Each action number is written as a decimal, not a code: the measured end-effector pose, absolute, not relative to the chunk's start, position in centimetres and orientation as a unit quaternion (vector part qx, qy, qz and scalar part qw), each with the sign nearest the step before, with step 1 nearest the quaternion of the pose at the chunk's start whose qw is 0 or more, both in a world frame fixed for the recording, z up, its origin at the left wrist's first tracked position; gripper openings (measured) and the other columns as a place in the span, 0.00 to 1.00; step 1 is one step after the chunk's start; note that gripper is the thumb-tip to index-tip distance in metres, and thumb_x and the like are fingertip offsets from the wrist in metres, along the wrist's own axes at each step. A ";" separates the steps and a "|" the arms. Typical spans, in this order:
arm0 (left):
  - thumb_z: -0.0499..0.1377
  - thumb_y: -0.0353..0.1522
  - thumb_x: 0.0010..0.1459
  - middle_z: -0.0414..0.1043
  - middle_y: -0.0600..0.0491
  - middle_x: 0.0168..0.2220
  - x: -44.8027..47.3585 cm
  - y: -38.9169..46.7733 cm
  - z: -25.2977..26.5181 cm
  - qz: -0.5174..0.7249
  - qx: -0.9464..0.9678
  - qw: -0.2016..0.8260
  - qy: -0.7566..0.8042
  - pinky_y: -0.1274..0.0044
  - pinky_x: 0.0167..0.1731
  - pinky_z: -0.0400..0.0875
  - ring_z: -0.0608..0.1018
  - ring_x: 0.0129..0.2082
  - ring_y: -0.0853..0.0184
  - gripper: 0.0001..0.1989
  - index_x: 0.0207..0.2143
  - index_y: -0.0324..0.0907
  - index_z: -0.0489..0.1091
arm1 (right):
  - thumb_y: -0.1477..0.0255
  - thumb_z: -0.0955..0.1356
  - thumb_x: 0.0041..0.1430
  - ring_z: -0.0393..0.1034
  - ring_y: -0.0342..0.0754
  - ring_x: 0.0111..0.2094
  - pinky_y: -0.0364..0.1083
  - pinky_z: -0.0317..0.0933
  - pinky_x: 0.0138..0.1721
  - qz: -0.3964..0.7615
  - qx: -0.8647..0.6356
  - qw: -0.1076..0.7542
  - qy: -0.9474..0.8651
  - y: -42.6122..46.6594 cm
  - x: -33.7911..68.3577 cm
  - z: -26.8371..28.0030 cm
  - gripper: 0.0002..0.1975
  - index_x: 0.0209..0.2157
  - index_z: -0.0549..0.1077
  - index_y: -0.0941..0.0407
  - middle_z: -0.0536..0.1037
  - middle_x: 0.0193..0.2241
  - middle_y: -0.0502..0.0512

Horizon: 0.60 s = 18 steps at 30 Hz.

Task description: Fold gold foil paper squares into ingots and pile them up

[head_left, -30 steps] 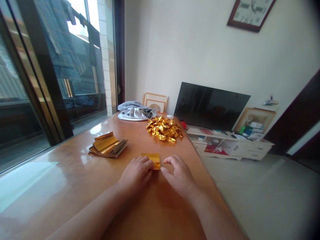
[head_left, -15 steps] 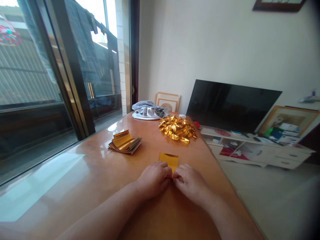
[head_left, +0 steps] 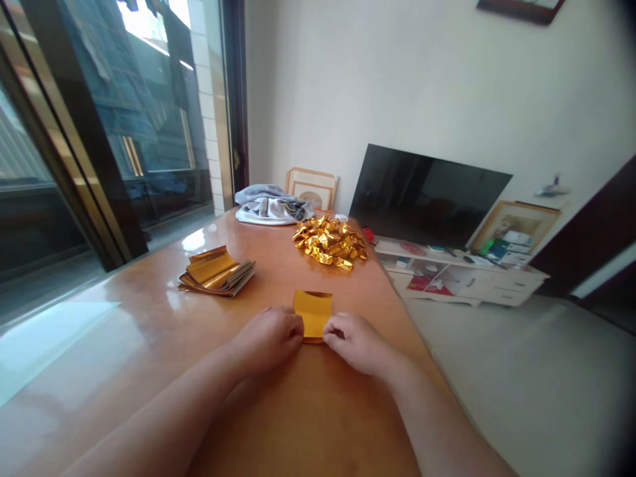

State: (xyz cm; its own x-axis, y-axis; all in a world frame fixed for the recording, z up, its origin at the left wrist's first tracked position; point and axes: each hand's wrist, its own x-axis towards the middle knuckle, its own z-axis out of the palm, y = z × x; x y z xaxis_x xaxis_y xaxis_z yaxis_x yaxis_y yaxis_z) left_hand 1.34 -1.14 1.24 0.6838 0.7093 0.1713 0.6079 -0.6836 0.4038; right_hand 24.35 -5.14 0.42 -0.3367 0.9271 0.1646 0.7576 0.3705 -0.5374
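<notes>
A sheet of gold foil paper (head_left: 313, 313) lies on the table between my hands, its near edge folded or curled up. My left hand (head_left: 275, 336) pinches the sheet's near left corner, fingers curled. At the near right corner, my right hand (head_left: 354, 339) grips the paper between thumb and bent fingers. To the left is a stack of gold foil paper (head_left: 217, 271), its top sheets bent upward. Farther back on the right sits a heap of folded gold foil pieces (head_left: 330, 242).
The glossy wooden table (head_left: 278, 411) has its right edge beside my right forearm. Folded grey clothing (head_left: 271, 205) rests at the far end. Beyond stand a white cabinet (head_left: 501, 285) and a black television (head_left: 427, 195). A glass sliding door (head_left: 144, 119) is at left.
My hands have moved apart, from close together at the middle of the sheet's near edge to its two corners. More of the sheet shows. The camera view has turned right.
</notes>
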 end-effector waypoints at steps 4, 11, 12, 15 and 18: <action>0.56 0.29 0.56 0.74 0.54 0.32 1.4 -0.9 0.9 0.158 0.895 0.185 0.374 0.78 0.29 0.61 0.74 0.30 0.67 0.07 0.29 0.44 0.73 | 0.71 0.66 0.61 0.68 0.43 0.30 0.40 0.56 0.30 0.252 -0.537 0.259 -0.762 -4.6 24.8 -0.5 0.08 0.29 0.73 0.56 0.77 0.29 0.49; 0.54 0.33 0.58 0.76 0.54 0.33 1.1 0.7 -0.9 0.172 0.860 0.258 0.405 0.77 0.31 0.62 0.75 0.32 0.65 0.08 0.34 0.45 0.73 | 0.70 0.68 0.58 0.66 0.42 0.28 0.40 0.56 0.28 0.305 -0.576 0.297 -0.698 -3.5 25.0 -2.5 0.04 0.33 0.72 0.55 0.74 0.27 0.47; 0.55 0.33 0.57 0.76 0.54 0.33 1.0 0.9 -1.0 0.172 0.852 0.267 0.416 0.77 0.31 0.62 0.75 0.32 0.65 0.08 0.36 0.45 0.73 | 0.70 0.68 0.57 0.66 0.42 0.27 0.40 0.57 0.28 0.304 -0.580 0.301 -0.693 -3.4 25.0 -2.7 0.04 0.34 0.72 0.55 0.74 0.27 0.47; 0.55 0.33 0.55 0.76 0.55 0.33 1.1 1.1 -1.0 0.171 0.838 0.279 0.436 0.77 0.31 0.63 0.76 0.33 0.64 0.08 0.37 0.44 0.72 | 0.70 0.68 0.57 0.66 0.42 0.27 0.40 0.57 0.28 0.303 -0.585 0.308 -0.686 -3.3 25.0 -3.0 0.03 0.34 0.71 0.54 0.74 0.27 0.47; 0.54 0.32 0.55 0.75 0.55 0.32 1.3 1.0 -0.7 0.165 0.836 0.283 0.441 0.77 0.31 0.63 0.75 0.33 0.64 0.07 0.34 0.44 0.71 | 0.71 0.67 0.56 0.66 0.42 0.27 0.40 0.57 0.27 0.299 -0.592 0.312 -0.680 -3.1 25.0 -3.2 0.03 0.34 0.71 0.54 0.75 0.28 0.47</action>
State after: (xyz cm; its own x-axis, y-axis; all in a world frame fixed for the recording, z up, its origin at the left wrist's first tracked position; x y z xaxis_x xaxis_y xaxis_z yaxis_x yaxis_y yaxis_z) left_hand 1.28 1.01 -0.66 0.5569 0.8302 0.0258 0.6436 -0.4510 0.6183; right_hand 25.04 -3.14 -3.20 -0.1046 0.9920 0.0704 0.6185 0.1203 -0.7765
